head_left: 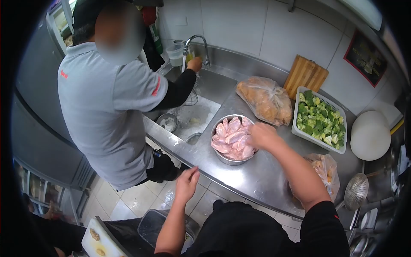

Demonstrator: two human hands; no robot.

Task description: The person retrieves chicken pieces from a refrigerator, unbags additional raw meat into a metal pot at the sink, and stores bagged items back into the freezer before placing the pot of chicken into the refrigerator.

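A round metal bowl full of raw pink chicken pieces stands on the steel counter beside the sink. My right hand is at the bowl's right rim, against the chicken; its fingertips are hard to make out. My left hand hangs in the air in front of the counter edge, left of and nearer than the bowl, touching nothing. Its fingers are slightly bent and close together, with nothing visible in them. Behind the bowl lies a tied plastic bag of orange-brown food.
A co-worker stands left at the sink, a hand near the running tap. A broccoli basket, a cutting board, another bag and a strainer are rightward. A bin stands below.
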